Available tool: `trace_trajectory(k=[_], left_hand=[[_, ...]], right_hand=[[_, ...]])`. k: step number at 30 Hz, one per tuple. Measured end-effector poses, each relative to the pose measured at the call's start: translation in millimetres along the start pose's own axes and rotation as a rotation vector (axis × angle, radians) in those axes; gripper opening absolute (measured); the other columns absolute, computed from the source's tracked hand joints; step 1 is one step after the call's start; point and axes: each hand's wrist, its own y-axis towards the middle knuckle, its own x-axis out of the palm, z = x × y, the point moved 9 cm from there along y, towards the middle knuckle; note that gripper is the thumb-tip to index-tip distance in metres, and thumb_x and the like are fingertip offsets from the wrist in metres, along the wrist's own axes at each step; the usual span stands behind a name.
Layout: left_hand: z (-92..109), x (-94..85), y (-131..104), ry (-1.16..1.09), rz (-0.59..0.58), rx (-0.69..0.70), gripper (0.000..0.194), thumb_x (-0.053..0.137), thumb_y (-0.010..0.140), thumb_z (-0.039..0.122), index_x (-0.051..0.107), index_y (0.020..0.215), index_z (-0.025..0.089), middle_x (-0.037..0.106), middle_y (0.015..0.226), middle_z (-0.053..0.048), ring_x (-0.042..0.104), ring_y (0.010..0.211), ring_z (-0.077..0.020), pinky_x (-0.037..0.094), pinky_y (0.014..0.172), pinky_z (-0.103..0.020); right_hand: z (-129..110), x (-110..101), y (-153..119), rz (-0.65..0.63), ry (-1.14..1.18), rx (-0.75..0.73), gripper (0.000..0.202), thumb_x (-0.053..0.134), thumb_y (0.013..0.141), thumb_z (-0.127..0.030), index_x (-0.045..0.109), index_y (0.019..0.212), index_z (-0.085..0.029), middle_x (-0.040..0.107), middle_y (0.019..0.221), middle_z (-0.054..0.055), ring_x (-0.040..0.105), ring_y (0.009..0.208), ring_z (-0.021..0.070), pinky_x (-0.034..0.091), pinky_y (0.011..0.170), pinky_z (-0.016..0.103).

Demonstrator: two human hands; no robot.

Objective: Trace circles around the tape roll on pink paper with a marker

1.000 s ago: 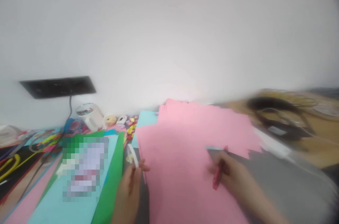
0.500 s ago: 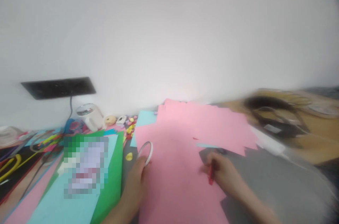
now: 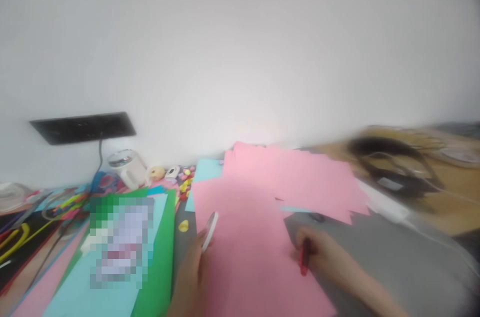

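My left hand (image 3: 191, 269) is closed on a thin white ring that looks like a narrow roll of tape (image 3: 211, 229), tilted nearly edge-on. It is over the left edge of a pink paper sheet (image 3: 247, 252). My right hand (image 3: 322, 252), at the sheet's right edge, has its fingers wrapped round a small red stick-shaped object (image 3: 304, 259); blur hides its exact kind. Behind the sheet, more pink sheets (image 3: 300, 172) lie fanned out against the wall, with light blue paper (image 3: 208, 169) showing beneath.
At left lie green paper (image 3: 159, 257) and light blue paper, partly pixelated. A white mug (image 3: 129, 172), small toys and a yellow piece (image 3: 183, 226) sit nearby. A white power strip (image 3: 390, 206) and a dark headband-like object (image 3: 393, 157) are at right. A cable runs from the wall socket (image 3: 84, 127).
The tape roll has turned from an open oval to nearly edge-on. My right hand has shifted slightly right and down with the red object. The pink sheet's lower right edge has shifted right.
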Motion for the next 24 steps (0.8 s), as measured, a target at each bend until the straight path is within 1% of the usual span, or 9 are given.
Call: trace_trajectory(k=[3,5,9,11,14,16,20,22,24], left_hand=[[-8,8.4,0,-0.008,-0.086,-0.006,0.034,0.046,0.083,0.046,0.064,0.101,0.024,0.068,0.096,-0.006,0.063,0.092,-0.0241,0.051,0.08,-0.037],[-11,12.5,0,0.009,-0.123,-0.006,0.031,0.046,0.084,0.044,0.064,0.098,0.023,0.067,0.098,-0.007,0.062,0.094,-0.0239,0.05,0.083,-0.037],[-11,16.5,2,0.032,-0.151,0.005,0.031,0.044,0.085,0.043,0.062,0.098,0.021,0.066,0.102,-0.008,0.059,0.1,-0.024,0.045,0.091,-0.038],[-13,16.8,2,0.032,-0.158,0.002,0.033,0.044,0.085,0.042,0.06,0.105,0.021,0.065,0.105,-0.008,0.059,0.101,-0.0239,0.045,0.091,-0.039],[-17,14.4,3,0.037,-0.151,-0.002,0.036,0.046,0.084,0.041,0.058,0.111,0.019,0.066,0.106,-0.008,0.061,0.099,-0.0239,0.048,0.087,-0.038],[-18,12.5,4,0.056,-0.14,0.021,0.036,0.046,0.085,0.04,0.058,0.11,0.018,0.066,0.103,-0.008,0.062,0.097,-0.0235,0.049,0.085,-0.036],[-13,9.8,3,0.096,-0.121,0.114,0.034,0.042,0.087,0.038,0.058,0.11,0.018,0.066,0.103,-0.009,0.062,0.097,-0.0221,0.049,0.085,-0.034],[-9,8.3,3,0.111,-0.115,0.157,0.034,0.041,0.088,0.038,0.059,0.108,0.017,0.066,0.102,-0.009,0.062,0.095,-0.022,0.05,0.084,-0.034],[-7,6.2,3,0.139,-0.11,0.189,0.033,0.04,0.089,0.037,0.06,0.105,0.017,0.067,0.099,-0.009,0.063,0.094,-0.0218,0.051,0.081,-0.033]], right_hand=[[0,-11,1,0.084,-0.058,-0.012,0.01,0.055,0.063,-0.02,0.045,0.064,-0.021,0.06,0.056,-0.003,0.059,0.051,0.0152,0.041,0.047,0.023],[-3,-13,2,0.132,-0.086,-0.029,0.009,0.053,0.064,-0.02,0.046,0.067,-0.022,0.06,0.059,-0.003,0.058,0.051,0.0149,0.039,0.046,0.022],[-16,-1,6,0.154,-0.199,-0.107,0.007,0.05,0.066,-0.017,0.045,0.065,-0.022,0.056,0.055,-0.005,0.054,0.049,0.0135,0.038,0.048,0.022],[-22,3,7,0.182,-0.246,-0.162,0.008,0.047,0.066,-0.015,0.047,0.067,-0.022,0.055,0.055,-0.005,0.052,0.049,0.0137,0.038,0.049,0.022],[-30,2,12,0.251,-0.28,-0.223,0.017,0.045,0.064,-0.012,0.051,0.075,-0.023,0.055,0.059,-0.004,0.054,0.053,0.0151,0.038,0.05,0.022],[-35,3,18,0.252,-0.275,-0.26,0.019,0.045,0.062,-0.012,0.052,0.075,-0.023,0.057,0.061,-0.002,0.055,0.055,0.0159,0.038,0.051,0.023],[-47,10,31,0.185,-0.209,-0.329,0.019,0.043,0.061,-0.011,0.052,0.073,-0.023,0.06,0.065,-0.001,0.055,0.054,0.0159,0.04,0.05,0.025],[-49,12,38,0.186,-0.187,-0.333,0.019,0.042,0.061,-0.011,0.051,0.073,-0.023,0.063,0.072,0.0,0.056,0.055,0.0155,0.041,0.05,0.025],[-49,12,45,0.201,-0.142,-0.322,0.017,0.042,0.061,-0.012,0.05,0.073,-0.022,0.066,0.084,0.002,0.057,0.057,0.0149,0.044,0.051,0.026]])
